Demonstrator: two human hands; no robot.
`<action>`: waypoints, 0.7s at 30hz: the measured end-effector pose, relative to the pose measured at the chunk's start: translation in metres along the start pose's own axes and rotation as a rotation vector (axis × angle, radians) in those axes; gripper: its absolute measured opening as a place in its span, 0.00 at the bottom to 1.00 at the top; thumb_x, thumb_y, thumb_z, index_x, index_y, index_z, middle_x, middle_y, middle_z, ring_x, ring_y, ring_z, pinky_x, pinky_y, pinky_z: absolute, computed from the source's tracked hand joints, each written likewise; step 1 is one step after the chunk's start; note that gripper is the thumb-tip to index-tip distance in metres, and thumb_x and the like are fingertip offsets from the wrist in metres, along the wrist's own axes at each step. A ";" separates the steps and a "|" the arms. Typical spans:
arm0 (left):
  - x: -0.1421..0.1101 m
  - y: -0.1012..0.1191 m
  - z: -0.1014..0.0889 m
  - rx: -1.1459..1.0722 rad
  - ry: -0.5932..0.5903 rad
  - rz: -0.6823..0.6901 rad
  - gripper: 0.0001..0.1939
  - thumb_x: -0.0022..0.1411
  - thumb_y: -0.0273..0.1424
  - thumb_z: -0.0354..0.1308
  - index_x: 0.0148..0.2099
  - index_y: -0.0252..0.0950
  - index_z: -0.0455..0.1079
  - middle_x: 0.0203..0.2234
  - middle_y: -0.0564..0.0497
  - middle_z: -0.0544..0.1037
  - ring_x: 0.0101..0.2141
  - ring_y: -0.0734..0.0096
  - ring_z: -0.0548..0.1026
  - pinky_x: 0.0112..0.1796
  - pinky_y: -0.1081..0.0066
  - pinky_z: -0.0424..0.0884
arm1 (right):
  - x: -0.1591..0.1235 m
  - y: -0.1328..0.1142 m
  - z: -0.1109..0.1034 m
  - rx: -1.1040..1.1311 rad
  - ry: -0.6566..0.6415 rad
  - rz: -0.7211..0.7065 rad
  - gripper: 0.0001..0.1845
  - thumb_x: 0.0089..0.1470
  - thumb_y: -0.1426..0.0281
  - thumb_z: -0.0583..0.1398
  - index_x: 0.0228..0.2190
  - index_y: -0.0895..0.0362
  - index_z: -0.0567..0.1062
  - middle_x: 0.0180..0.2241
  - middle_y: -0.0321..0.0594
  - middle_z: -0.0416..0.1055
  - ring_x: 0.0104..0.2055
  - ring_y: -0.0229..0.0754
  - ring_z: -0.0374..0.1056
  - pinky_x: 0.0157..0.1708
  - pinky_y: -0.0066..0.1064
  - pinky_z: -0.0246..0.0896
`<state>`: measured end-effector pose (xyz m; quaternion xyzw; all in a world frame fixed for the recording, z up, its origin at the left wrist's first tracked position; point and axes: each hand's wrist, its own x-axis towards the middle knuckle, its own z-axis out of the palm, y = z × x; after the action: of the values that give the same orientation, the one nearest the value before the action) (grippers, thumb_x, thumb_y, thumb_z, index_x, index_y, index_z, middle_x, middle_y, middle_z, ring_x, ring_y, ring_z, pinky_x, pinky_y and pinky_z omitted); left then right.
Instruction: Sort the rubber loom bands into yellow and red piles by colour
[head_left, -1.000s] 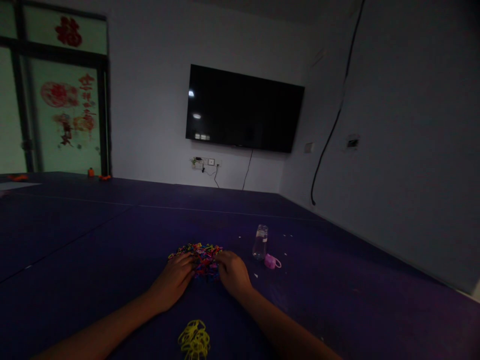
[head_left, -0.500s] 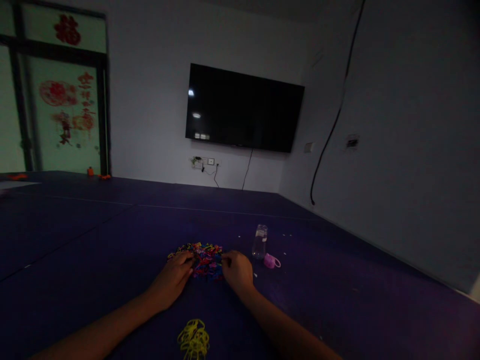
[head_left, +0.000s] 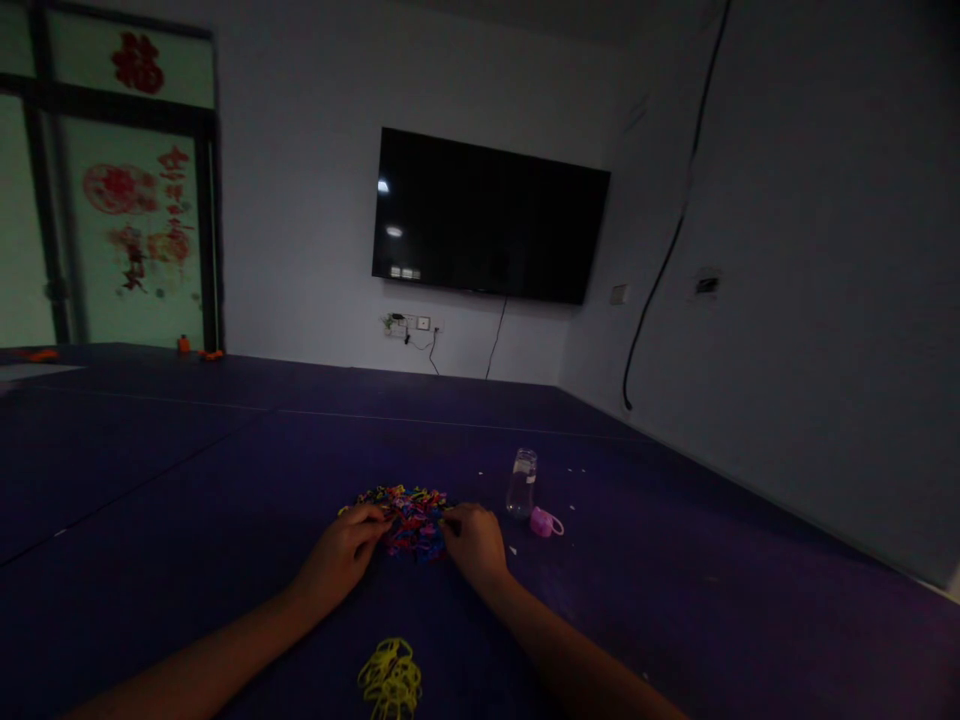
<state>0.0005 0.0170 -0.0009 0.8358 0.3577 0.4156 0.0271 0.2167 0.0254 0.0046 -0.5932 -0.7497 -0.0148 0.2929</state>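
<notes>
A heap of mixed coloured rubber bands (head_left: 415,522) lies on the purple floor in front of me. At its left edge is my left hand (head_left: 346,550), thumb and fingers drawn together in a pinch at the bands. My right hand (head_left: 474,540) is closed at the heap's right edge, fingertips against the bands. What sits between the fingertips of either hand is too small and dark to make out. Nearer to me, between my forearms, lies a separate loose pile of yellow rubber bands (head_left: 390,680).
Right of the heap stands a clear bottle (head_left: 522,485), with a pink cap with a loop (head_left: 545,522) beside it. Small white scraps dot the purple floor (head_left: 225,480). A television (head_left: 491,215) hangs on the far wall, and a cable (head_left: 660,270) runs down the right wall.
My left fingers have drawn closer together at the heap's edge. My right hand stays at the right side with only a slight shift. The yellow pile lies as before.
</notes>
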 end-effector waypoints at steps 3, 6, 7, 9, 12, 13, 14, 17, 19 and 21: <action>0.000 -0.003 0.000 -0.013 0.005 -0.015 0.15 0.59 0.21 0.49 0.36 0.39 0.76 0.32 0.50 0.77 0.35 0.68 0.75 0.37 0.68 0.73 | 0.000 0.001 0.001 -0.015 -0.014 0.014 0.10 0.50 0.73 0.57 0.26 0.52 0.78 0.29 0.37 0.75 0.34 0.40 0.69 0.33 0.26 0.54; 0.000 -0.005 0.001 -0.024 0.011 -0.002 0.15 0.58 0.21 0.49 0.36 0.39 0.76 0.31 0.50 0.78 0.33 0.68 0.76 0.37 0.68 0.73 | 0.001 0.003 0.002 -0.015 -0.022 0.032 0.10 0.50 0.73 0.57 0.27 0.52 0.79 0.30 0.37 0.76 0.35 0.40 0.70 0.33 0.26 0.54; 0.000 -0.005 0.001 -0.025 0.012 0.002 0.14 0.58 0.21 0.49 0.36 0.38 0.76 0.31 0.50 0.78 0.33 0.68 0.76 0.37 0.68 0.73 | 0.001 0.004 0.003 -0.011 -0.021 0.034 0.10 0.50 0.74 0.57 0.28 0.51 0.79 0.31 0.37 0.76 0.35 0.40 0.70 0.34 0.26 0.55; 0.000 -0.004 0.001 -0.018 0.018 -0.003 0.14 0.58 0.21 0.49 0.36 0.38 0.76 0.31 0.50 0.79 0.34 0.67 0.77 0.37 0.66 0.73 | 0.002 0.005 0.004 -0.002 -0.018 0.036 0.11 0.49 0.75 0.57 0.29 0.51 0.79 0.32 0.37 0.76 0.36 0.40 0.70 0.34 0.27 0.55; 0.000 -0.002 0.000 0.007 0.018 -0.028 0.14 0.59 0.23 0.49 0.36 0.38 0.76 0.32 0.50 0.80 0.35 0.66 0.77 0.39 0.65 0.74 | 0.002 0.006 0.006 -0.002 -0.016 0.030 0.12 0.49 0.76 0.56 0.29 0.52 0.79 0.32 0.37 0.76 0.36 0.40 0.70 0.34 0.26 0.56; 0.000 -0.002 0.000 0.014 0.018 -0.036 0.14 0.60 0.23 0.49 0.37 0.39 0.76 0.32 0.50 0.80 0.36 0.66 0.77 0.40 0.64 0.74 | 0.002 0.006 0.007 -0.005 -0.015 0.024 0.12 0.49 0.77 0.56 0.28 0.52 0.79 0.32 0.37 0.76 0.36 0.40 0.70 0.34 0.26 0.56; 0.000 -0.002 0.001 0.018 0.017 -0.042 0.14 0.60 0.23 0.48 0.38 0.39 0.76 0.33 0.50 0.80 0.36 0.66 0.77 0.40 0.64 0.74 | 0.002 0.007 0.007 -0.008 -0.013 0.019 0.12 0.49 0.77 0.56 0.28 0.52 0.79 0.32 0.37 0.76 0.35 0.40 0.70 0.34 0.26 0.56; -0.001 -0.003 0.002 0.023 0.022 -0.050 0.14 0.61 0.25 0.48 0.40 0.40 0.75 0.34 0.51 0.81 0.36 0.66 0.78 0.41 0.64 0.74 | 0.002 0.007 0.008 -0.002 -0.011 0.007 0.13 0.49 0.77 0.56 0.28 0.52 0.79 0.31 0.37 0.76 0.35 0.40 0.70 0.33 0.26 0.56; -0.002 -0.005 0.003 0.029 0.031 -0.051 0.14 0.61 0.26 0.48 0.41 0.40 0.75 0.35 0.51 0.81 0.36 0.65 0.78 0.41 0.64 0.74 | 0.003 0.007 0.008 0.009 -0.006 0.003 0.13 0.49 0.78 0.56 0.28 0.52 0.79 0.31 0.38 0.76 0.35 0.40 0.70 0.34 0.26 0.57; -0.001 -0.006 0.003 0.037 0.039 -0.055 0.14 0.61 0.27 0.48 0.40 0.40 0.75 0.35 0.51 0.81 0.36 0.65 0.78 0.41 0.63 0.74 | 0.003 0.007 0.008 0.015 0.002 -0.005 0.14 0.49 0.78 0.55 0.28 0.52 0.79 0.31 0.38 0.76 0.36 0.40 0.70 0.35 0.26 0.57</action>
<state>-0.0009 0.0210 -0.0059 0.8178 0.3885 0.4242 0.0157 0.2193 0.0328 -0.0035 -0.5890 -0.7510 -0.0104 0.2983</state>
